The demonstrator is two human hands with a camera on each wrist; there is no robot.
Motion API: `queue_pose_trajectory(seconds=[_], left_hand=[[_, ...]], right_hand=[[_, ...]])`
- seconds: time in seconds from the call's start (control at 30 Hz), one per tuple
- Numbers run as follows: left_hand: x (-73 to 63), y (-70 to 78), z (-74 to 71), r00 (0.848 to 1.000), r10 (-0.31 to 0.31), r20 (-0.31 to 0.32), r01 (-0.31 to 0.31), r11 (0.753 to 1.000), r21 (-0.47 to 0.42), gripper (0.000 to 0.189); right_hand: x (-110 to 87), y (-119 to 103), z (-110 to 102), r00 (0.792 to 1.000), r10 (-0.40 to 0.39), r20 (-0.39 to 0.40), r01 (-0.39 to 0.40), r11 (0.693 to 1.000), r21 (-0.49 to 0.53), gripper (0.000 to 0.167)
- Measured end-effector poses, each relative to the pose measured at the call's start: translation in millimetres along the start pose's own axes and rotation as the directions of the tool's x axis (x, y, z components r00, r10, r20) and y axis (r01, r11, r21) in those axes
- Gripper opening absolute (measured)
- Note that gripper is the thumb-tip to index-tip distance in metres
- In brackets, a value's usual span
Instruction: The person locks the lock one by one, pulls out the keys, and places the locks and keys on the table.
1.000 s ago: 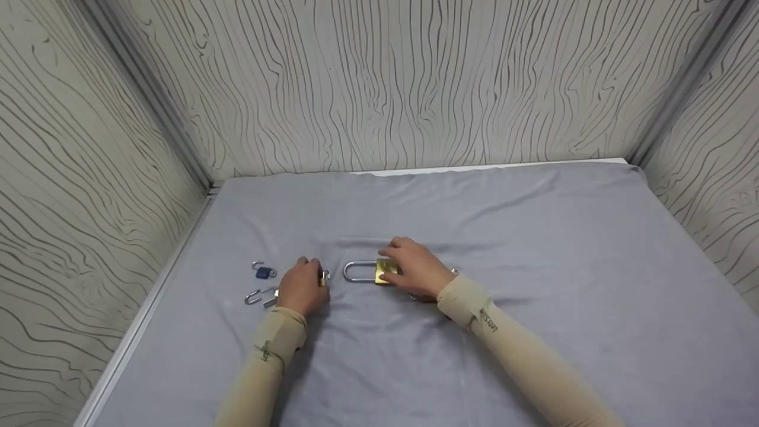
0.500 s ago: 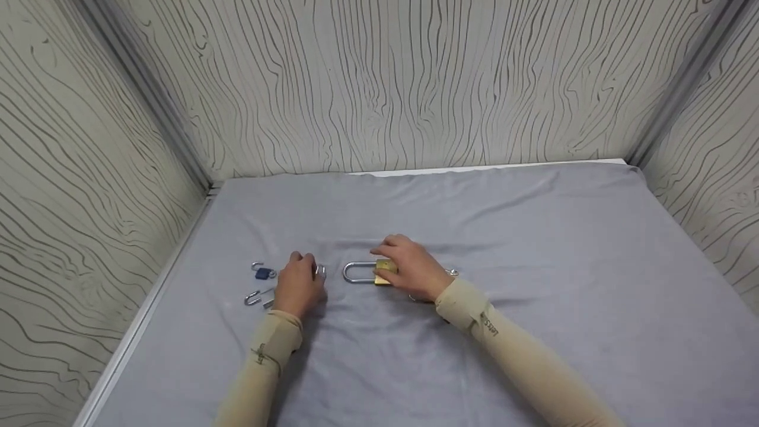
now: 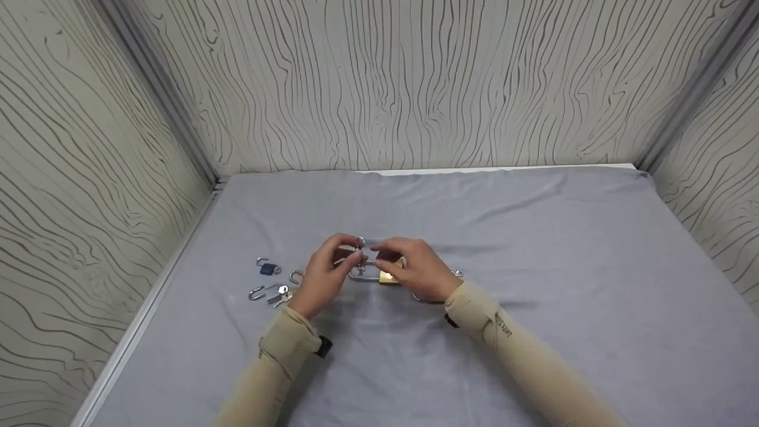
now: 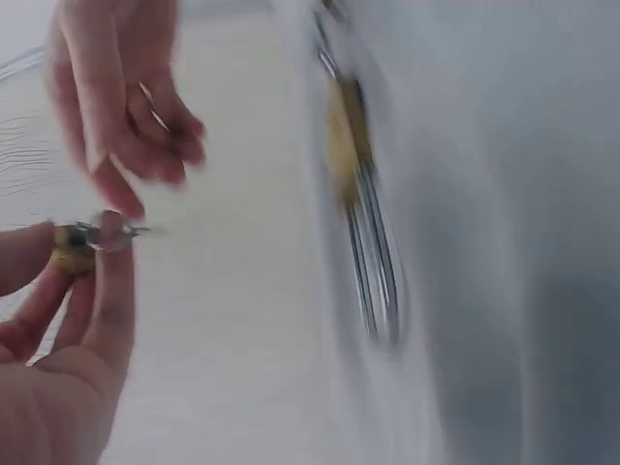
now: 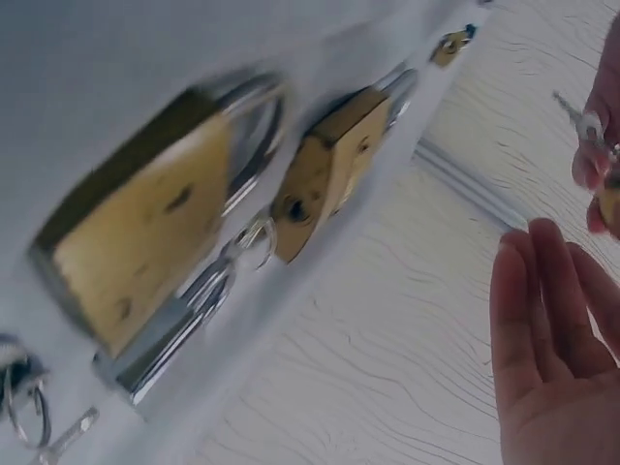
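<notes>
My left hand [image 3: 323, 276] holds a small brass padlock [image 4: 76, 254] raised off the cloth, between thumb and fingers. A silver key [image 5: 586, 126] hangs at it, seen in the right wrist view. Close by on the right, my right hand [image 3: 421, 270] has its fingers extended and apart, with nothing visible in its grasp. Beneath the hands lies a larger brass padlock [image 3: 390, 276] with a long shackle. It rests flat on the grey cloth, partly covered by the right hand in the head view.
Left of the hands lie a blue padlock [image 3: 270, 269] with its shackle swung out, a silver shackle [image 3: 256, 294] and keys [image 3: 283, 290]. More brass padlocks [image 5: 145, 232] lie on the cloth. Patterned panels [image 3: 415, 89] enclose the table.
My left hand has risen from the left group and moved right, bringing the small padlock beside the right hand. Keys and a shackle behind it are uncovered. The right hand has barely shifted.
</notes>
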State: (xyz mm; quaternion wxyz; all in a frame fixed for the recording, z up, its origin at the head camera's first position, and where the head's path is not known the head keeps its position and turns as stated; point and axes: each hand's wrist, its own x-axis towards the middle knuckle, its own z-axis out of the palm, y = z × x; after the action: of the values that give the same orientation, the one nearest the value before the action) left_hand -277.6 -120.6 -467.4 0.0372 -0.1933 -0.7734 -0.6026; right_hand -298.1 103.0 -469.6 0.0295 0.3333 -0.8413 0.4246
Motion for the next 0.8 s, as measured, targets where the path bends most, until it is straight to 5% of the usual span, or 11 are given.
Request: queue_pose_trajectory(seconds=[0.17, 0.37, 0.6, 0.8], left_hand=[[0.2, 3.8, 12.1, 0.999, 0.019, 0.030, -0.012, 0.977, -0.211, 0.028], [0.3, 7.1, 24.5, 0.999, 0.023, 0.023, -0.013, 0.937, -0.350, 0.027], [2.2, 4.7, 36.2, 0.998, 0.019, -0.051, -0.037, 0.926, -0.375, 0.026], [-0.6, 2.4, 38.0, 1.000, 0.024, -0.014, -0.028, 0.923, -0.383, 0.028]], right_hand=[[-3.8, -6, -5, 0.997, 0.052, 0.060, -0.064, 0.972, 0.225, 0.039], [-7.3, -6, -12, 0.997, 0.079, 0.004, -0.076, 0.929, 0.362, 0.039], [-14.1, 0, -19, 0.996, 0.045, -0.073, -0.009, 0.904, 0.427, 0.035], [-20.9, 3, -26, 0.993, 0.067, -0.094, -0.018, 0.892, 0.451, 0.025]])
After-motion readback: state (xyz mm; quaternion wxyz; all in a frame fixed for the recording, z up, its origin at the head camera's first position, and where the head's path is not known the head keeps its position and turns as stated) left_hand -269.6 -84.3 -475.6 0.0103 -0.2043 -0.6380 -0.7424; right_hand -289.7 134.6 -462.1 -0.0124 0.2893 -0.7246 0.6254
